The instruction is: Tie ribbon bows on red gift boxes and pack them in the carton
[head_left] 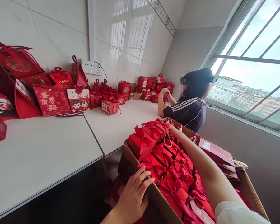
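Note:
A large cardboard box (160, 203) in front of me is packed with red gift boxes (174, 186) tied with ribbon bows. My left hand (134, 194) is hooked over its near rim, fingers bent over the edge and thumb on the outer side. Reaching across the box, my right hand (172, 130) is at the far end, closed against a ribboned red gift box (151, 133) that sits higher than the others. Ribbon and the gift box partly cover the right fingers. A twisted gold cord loop (168, 141) hangs beside that hand.
Red paper bags (216, 152) lie along the cardboard box's right side. On the white table (46, 146), more red gift boxes (51, 100) line the wall below a power strip (91, 67). Another person (189, 102) sits at the far end, hands near red boxes. A barred window is at right.

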`<action>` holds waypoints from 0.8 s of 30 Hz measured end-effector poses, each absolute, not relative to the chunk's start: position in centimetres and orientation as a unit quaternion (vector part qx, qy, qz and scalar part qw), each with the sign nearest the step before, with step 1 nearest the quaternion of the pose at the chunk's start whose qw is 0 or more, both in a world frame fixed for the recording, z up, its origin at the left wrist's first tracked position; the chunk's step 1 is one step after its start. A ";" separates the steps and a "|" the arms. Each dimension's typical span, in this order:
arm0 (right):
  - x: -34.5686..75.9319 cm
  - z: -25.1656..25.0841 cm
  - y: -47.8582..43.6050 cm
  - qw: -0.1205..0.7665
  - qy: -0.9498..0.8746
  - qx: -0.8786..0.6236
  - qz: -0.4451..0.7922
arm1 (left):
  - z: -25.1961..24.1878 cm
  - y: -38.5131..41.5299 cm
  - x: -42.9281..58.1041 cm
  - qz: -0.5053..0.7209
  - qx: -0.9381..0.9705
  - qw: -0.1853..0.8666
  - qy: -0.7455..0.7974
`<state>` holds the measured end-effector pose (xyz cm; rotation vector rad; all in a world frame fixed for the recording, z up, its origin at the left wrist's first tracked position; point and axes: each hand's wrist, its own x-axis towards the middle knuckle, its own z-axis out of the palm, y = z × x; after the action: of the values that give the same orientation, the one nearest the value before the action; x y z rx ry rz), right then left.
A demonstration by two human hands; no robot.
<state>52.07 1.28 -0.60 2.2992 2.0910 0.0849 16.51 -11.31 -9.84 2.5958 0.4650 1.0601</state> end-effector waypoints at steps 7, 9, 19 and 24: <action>51.5 -2.3 -1.4 0.041 0.615 0.787 0.001 | -9.9 -11.4 16.6 0.366 0.902 0.171 0.156; 51.1 -2.2 -2.2 0.062 0.576 0.815 -0.012 | -9.9 -11.4 16.7 0.363 0.901 0.178 0.157; 43.8 11.6 -1.2 -0.035 0.536 0.826 0.171 | -7.7 -7.0 10.9 0.440 0.878 0.105 0.154; 28.7 15.4 4.0 -0.114 0.760 0.608 0.199 | -4.7 -4.2 3.5 0.466 0.815 0.081 0.335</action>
<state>28.67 3.99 15.42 2.0620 2.5780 0.6745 3.51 -4.18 -4.66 2.4365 1.0020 1.3932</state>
